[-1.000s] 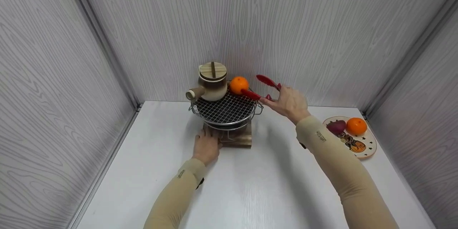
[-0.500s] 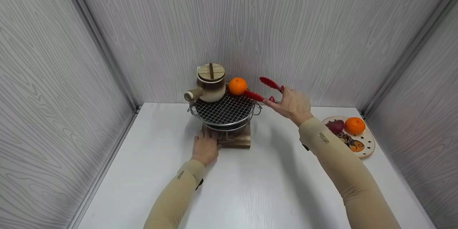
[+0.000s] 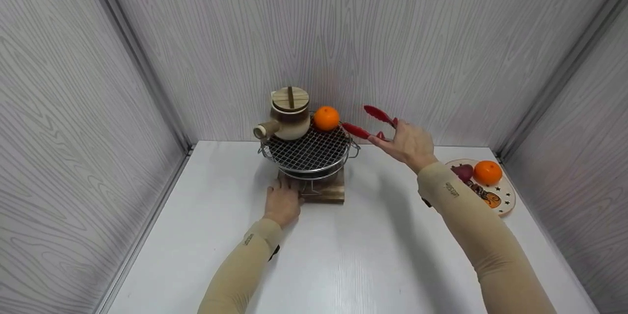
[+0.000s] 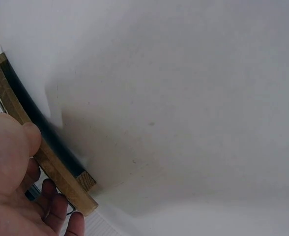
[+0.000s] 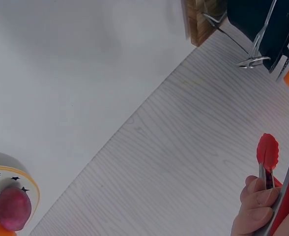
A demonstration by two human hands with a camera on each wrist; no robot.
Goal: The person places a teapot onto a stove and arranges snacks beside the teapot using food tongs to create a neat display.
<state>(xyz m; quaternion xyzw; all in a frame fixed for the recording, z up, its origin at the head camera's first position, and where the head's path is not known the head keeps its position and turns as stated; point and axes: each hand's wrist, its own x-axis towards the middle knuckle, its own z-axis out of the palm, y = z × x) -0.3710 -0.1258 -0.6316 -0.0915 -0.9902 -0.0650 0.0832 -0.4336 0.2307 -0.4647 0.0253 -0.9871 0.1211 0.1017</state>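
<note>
My right hand (image 3: pixel 412 144) holds a pair of red-tipped tongs (image 3: pixel 356 131), their arms spread apart with nothing between them. The tips stand just right of an orange (image 3: pixel 327 118), which rests on the round wire grill (image 3: pixel 314 152) at its back right. Left of the orange, on the same grill, sits a brown and cream side-handled teapot (image 3: pixel 290 122) with a wooden lid. My left hand (image 3: pixel 283 203) grips the left front of the wooden base (image 3: pixel 326 195) under the grill; in the left wrist view the thumb presses one side of this board (image 4: pixel 68 182) and the fingers curl beyond it.
At the right of the white table (image 3: pixel 324 260) lies a decorated plate (image 3: pixel 508 208). It carries another orange (image 3: pixel 488 172) and a purple oval item (image 5: pixel 14 208). Wood-patterned panels (image 3: pixel 235 34) close in the back and both sides.
My right hand has drawn the spread tongs to the right, away from the orange, which stays on the grill. The left hand keeps its place on the wooden base.
</note>
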